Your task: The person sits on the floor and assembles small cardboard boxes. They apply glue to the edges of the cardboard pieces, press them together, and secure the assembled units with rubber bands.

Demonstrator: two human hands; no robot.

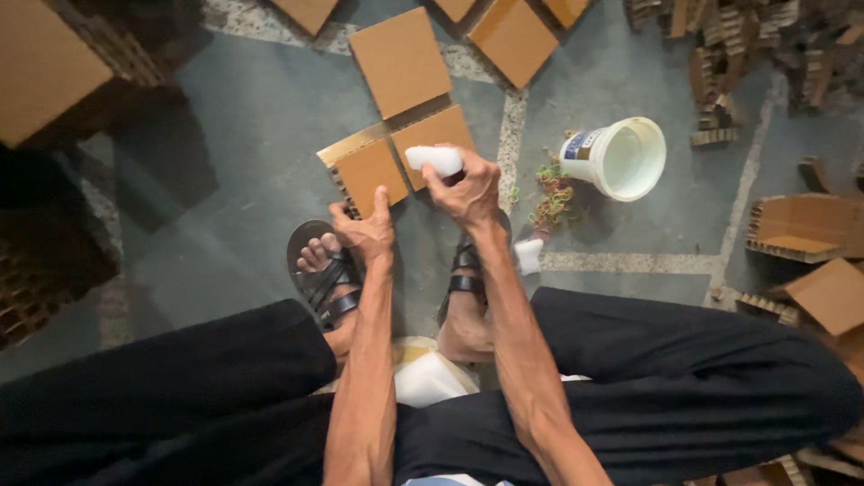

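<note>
Floor: grey floor [234, 135] with pale lines, seen from above, with cardboard lying all around.
Person: sits low, black trousers [702, 378], feet in dark sandals [319, 279] just under the hands.
Left hand: the left hand [364, 229] pinches the near edge of a small cardboard piece [369, 171] with thumb and fingers closed on it.
Cardboard piece: brown and square, tilted up off the floor, right in front of the left hand.
Right hand: the right hand [468, 189] is closed around a white bottle [434, 159] and holds it over the cardboard.
White bottle: sticks out from the top of the right hand, pointing to the left, just above a second cardboard square [436, 135].
Bucket: a white bucket [621, 157] lies on its side, off to the right of the right hand.
Rubber bands: a little heap of coloured rubber bands [551, 193] sits between the right hand and the bucket.
More squares: flat cardboard squares [400, 58] lie past both hands.
Piles: cardboard stacks [54, 72] sit far left and far right.
</note>
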